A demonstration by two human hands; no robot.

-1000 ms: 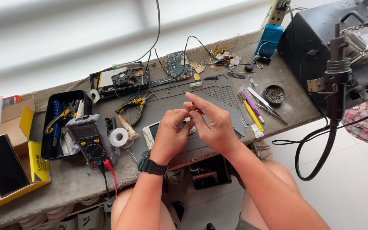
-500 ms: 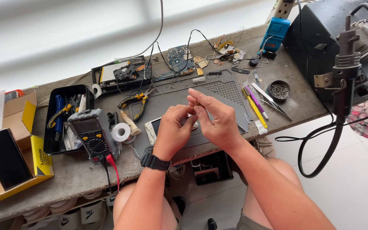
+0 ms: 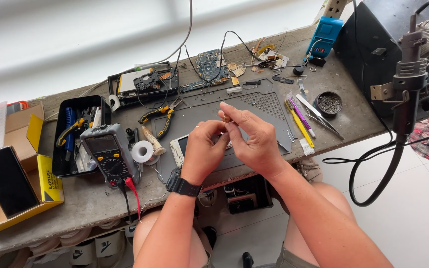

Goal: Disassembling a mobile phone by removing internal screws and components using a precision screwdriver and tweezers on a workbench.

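At the centre of the frame the right hand [image 3: 254, 141] pinched a tiny brownish part [image 3: 228, 119] between thumb and forefinger; its make was too small to tell. The left hand [image 3: 205, 149] met it from the left, fingertips closed in against the same part, so both hands gripped narrowly on it, raised just above the mat [image 3: 264, 106]. Both wrists were bent inward, forearms rising from the lower edge of the frame, and a black watch [image 3: 182, 186] sat on the left wrist.

Under the hands lay the grey rubbery mat with a dimpled grid, and a white phone [image 3: 178, 150], partly hidden by the left hand. Left of it stood a white tape roll [image 3: 142, 151] and a grey multimeter [image 3: 109, 155] with red and black leads. Pliers [image 3: 162, 116] with yellow and black handles lay at the mat's upper left. A blue circuit board [image 3: 207, 65] sat at top centre on the rough, worn bench [image 3: 90, 198]. Right of the mat lay yellow and purple tools [image 3: 299, 121], metal tweezers [image 3: 319, 116] and a round black tin [image 3: 328, 103].
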